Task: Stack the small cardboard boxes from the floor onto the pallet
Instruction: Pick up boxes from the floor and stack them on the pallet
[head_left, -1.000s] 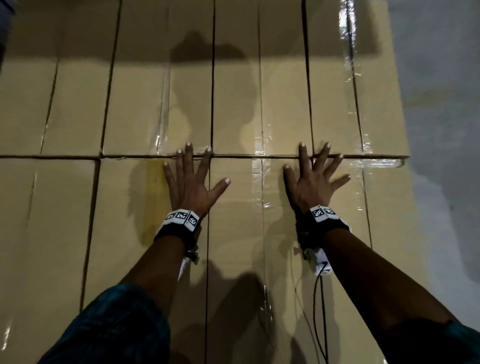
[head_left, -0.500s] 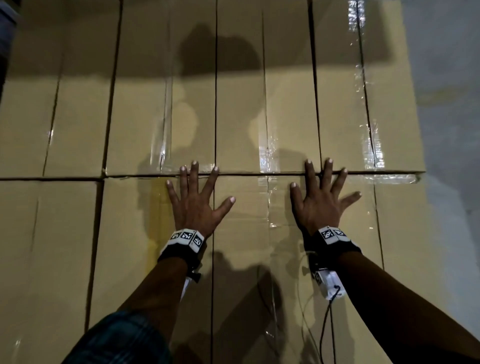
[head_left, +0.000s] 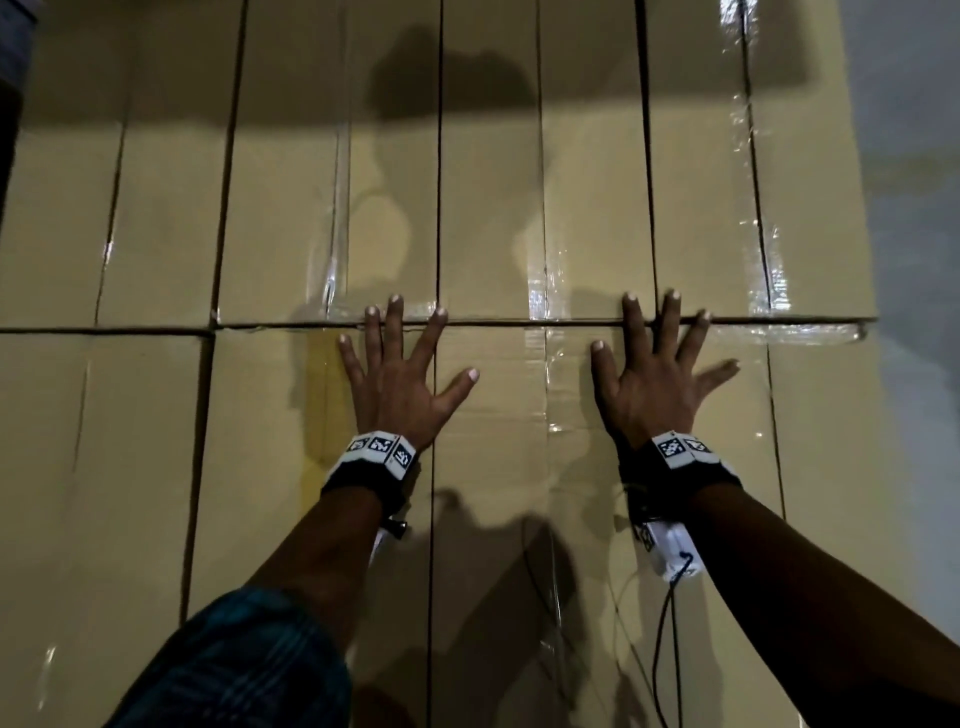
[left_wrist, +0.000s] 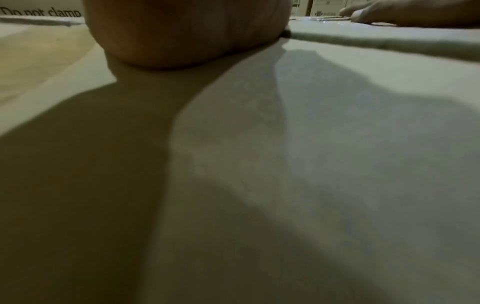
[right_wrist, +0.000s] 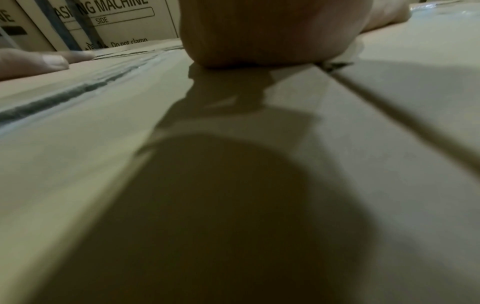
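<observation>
Two hands flat and spread wide, holding nothing: left hand (head_left: 397, 384) at frame centre-left, right hand (head_left: 652, 387) centre-right, palms pressed on the taped cardboard box (head_left: 488, 467) in the lower middle. Fingertips reaching across the seam onto the farther row of boxes (head_left: 488, 182) filling the upper frame. Grey floor (head_left: 914, 364) along the right edge.

Both hands flat, palms down, fingers spread.
The left hand (head_left: 395, 384) and right hand (head_left: 652, 387) lie side by side, arms stretched forward, each wrist wearing a black strap with white coded markers; a checked sleeve covers the left forearm.
</observation>
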